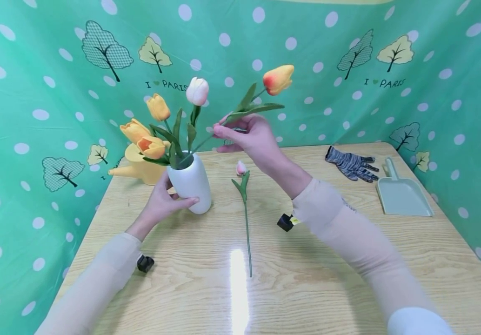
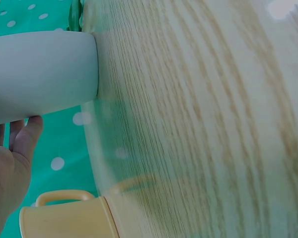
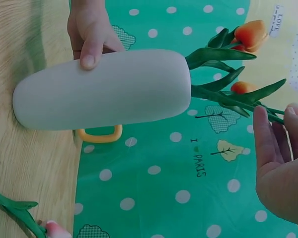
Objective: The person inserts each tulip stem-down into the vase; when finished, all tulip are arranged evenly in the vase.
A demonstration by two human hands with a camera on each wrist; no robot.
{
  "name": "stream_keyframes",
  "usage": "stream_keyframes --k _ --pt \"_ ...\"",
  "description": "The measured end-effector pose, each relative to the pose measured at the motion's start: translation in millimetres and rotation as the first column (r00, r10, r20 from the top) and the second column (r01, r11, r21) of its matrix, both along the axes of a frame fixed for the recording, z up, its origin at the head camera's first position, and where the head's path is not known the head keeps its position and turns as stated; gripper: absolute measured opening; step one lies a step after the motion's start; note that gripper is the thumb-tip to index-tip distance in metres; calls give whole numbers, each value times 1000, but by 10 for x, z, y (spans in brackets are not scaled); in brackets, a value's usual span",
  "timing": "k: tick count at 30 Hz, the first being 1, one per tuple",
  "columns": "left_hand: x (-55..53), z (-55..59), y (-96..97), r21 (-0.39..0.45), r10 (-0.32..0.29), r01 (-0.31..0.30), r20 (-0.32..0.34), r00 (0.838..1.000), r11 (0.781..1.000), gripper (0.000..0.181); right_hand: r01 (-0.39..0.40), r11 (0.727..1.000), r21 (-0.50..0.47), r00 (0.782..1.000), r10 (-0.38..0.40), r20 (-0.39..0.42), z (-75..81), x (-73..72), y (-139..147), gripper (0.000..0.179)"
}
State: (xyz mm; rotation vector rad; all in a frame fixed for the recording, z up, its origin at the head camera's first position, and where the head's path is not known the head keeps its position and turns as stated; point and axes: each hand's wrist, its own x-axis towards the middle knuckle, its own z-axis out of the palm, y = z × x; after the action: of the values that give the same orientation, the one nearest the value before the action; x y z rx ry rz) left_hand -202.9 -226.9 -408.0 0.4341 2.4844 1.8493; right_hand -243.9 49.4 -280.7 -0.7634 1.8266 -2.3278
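Note:
A white vase stands at the left middle of the table, holding a pale pink tulip and several yellow-orange tulips. My left hand grips its side, thumb across the front; in the left wrist view, fingertips touch the vase. Up and to the right, my right hand pinches the stem of an orange-red tulip. That flower tilts up to the right, and its stem slants down to the vase's mouth; the stem's end is hidden. Another pink-tipped tulip lies on the table.
Behind the vase is a yellow watering can. A striped glove and a pale green dustpan lie at the right rear of the wooden table. A polka-dot green curtain hangs behind. Small black devices sit by both wrists.

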Motion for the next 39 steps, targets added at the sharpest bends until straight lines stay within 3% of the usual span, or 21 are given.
stream_keyframes --k 9,17,23,29,32,36,39 --pt "0 -1 7 -10 3 -3 -2 1000 1000 90 -43 999 -14 996 44 82 -114 -32 -141 18" --pt "4 7 15 2 -3 3 3 1000 1000 91 -19 1000 0 996 19 89 -166 -48 -250 29" --pt "10 14 20 6 -10 10 -3 1000 1000 91 -40 999 20 996 38 85 -174 -54 -314 18" --pt "-84 -148 -47 3 4 -4 -6 1000 1000 93 -56 996 74 992 48 113 -194 -67 -393 15" --pt "-72 -125 -42 9 -3 3 -11 1000 1000 93 -62 992 114 990 47 135 -213 -73 -431 19" --pt "2 7 6 1 -6 6 -6 1000 1000 91 -65 983 174 988 39 150 -251 -69 -479 23" --pt "3 1 0 -2 -4 4 -9 1000 1000 91 -50 975 217 989 17 148 -295 -59 -512 26"
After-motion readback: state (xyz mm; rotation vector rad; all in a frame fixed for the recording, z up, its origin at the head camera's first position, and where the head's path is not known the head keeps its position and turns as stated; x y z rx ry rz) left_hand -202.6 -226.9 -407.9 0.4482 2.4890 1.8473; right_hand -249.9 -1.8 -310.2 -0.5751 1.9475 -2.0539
